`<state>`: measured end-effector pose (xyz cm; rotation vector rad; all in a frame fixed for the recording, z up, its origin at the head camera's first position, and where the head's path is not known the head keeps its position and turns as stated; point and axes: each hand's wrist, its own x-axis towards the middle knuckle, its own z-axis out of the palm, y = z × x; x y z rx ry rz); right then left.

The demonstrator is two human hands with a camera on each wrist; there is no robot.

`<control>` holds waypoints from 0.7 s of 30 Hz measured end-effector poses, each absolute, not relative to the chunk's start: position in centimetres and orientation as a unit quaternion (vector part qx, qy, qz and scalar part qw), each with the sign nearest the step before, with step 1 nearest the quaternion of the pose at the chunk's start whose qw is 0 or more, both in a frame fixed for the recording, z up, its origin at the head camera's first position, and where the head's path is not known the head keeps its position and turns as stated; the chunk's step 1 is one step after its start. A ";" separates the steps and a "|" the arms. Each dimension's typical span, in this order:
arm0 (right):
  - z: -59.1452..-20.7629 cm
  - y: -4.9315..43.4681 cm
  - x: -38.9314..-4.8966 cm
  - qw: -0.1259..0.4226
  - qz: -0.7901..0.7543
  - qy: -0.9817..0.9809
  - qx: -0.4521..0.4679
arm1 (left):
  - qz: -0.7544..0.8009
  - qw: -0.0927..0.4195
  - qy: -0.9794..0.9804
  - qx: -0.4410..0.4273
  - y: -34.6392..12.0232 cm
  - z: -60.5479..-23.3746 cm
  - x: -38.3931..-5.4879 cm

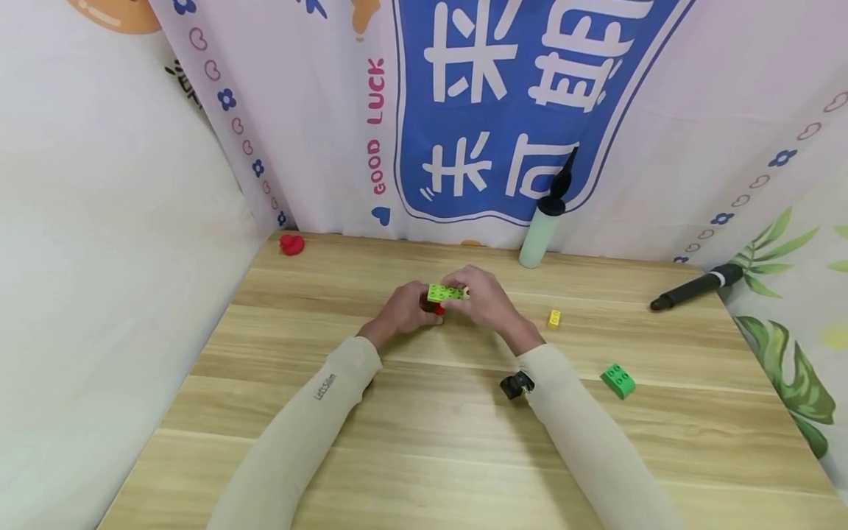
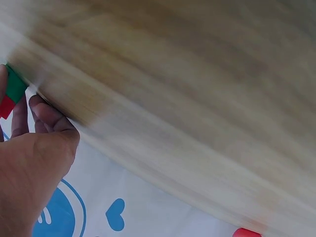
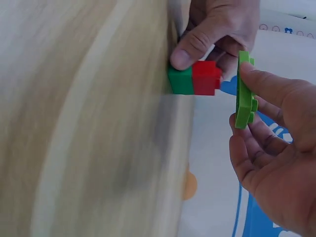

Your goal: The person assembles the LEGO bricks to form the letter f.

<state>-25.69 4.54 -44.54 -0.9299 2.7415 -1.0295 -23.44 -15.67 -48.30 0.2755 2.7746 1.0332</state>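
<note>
My left hand (image 1: pixel 405 308) grips a small stack low over the table, a green brick (image 3: pixel 180 80) with a red brick (image 3: pixel 206 78) joined on top. In the right wrist view its thumb presses the green brick's side. My right hand (image 1: pixel 489 300) pinches a thin light-green studded brick (image 3: pixel 244 94) by its edges, thumb on the studded side. That light-green brick is just above the red one, with a gap between them in the right wrist view. In the left wrist view the green and red bricks show only at the left edge.
A yellow brick (image 1: pixel 554 318) and a green brick (image 1: pixel 619 380) lie to the right on the wooden table (image 1: pixel 424 456). At the back stand a red object (image 1: pixel 291 244) and a pale green pump-like cylinder (image 1: pixel 540 234). A black marker-like stick (image 1: pixel 695 287) lies at the right edge.
</note>
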 end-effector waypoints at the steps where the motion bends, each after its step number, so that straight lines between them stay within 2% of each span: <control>1: -44.7 4.5 -25.7 0.037 -0.334 0.891 -0.304 | 0.347 0.083 0.930 0.092 -15.6 -48.3 -23.5; 8: -45.6 4.6 -25.7 0.058 -0.333 0.893 -0.298 | 0.345 0.080 0.930 0.099 -15.6 -48.3 -23.5; 21: -45.4 4.3 -25.9 0.062 -0.323 0.891 -0.314 | 0.342 0.078 0.932 0.095 -15.7 -48.3 -23.5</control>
